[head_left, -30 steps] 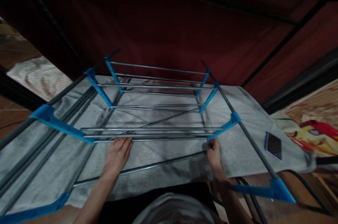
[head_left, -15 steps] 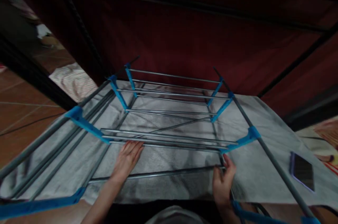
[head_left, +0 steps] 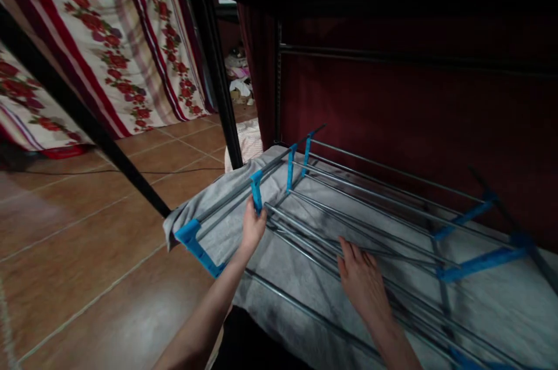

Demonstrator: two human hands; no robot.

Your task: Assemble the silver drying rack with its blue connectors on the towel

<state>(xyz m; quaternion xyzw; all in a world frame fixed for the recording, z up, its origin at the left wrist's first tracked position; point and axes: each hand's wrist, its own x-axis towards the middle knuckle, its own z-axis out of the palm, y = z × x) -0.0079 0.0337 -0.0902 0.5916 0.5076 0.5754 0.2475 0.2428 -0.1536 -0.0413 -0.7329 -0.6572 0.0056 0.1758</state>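
Observation:
A rack of grey metal rods with blue plastic brackets lies on a grey cloth (head_left: 300, 306). My left hand (head_left: 253, 227) is closed on a blue bracket (head_left: 256, 188) on the rack's left side, near the rod ends. My right hand (head_left: 361, 280) lies over the middle of the bundled metal rods (head_left: 300, 224), its fingers bent across one and the thumb apart on the near side. Its palm side is hidden. Another blue bracket (head_left: 198, 251) sits nearer me on the left.
A black metal post (head_left: 222, 85) and a slanting black bar (head_left: 87, 120) stand left of the cloth. Dark red fabric (head_left: 392, 108) hangs behind the rack. A flowered curtain (head_left: 117, 50) hangs beyond the tiled floor (head_left: 87, 265), where a thin cable (head_left: 183, 171) runs.
My view has swung left. My left hand has gone from the rods to the blue bracket. My right hand has left the right-hand end and is now on the middle of the rods.

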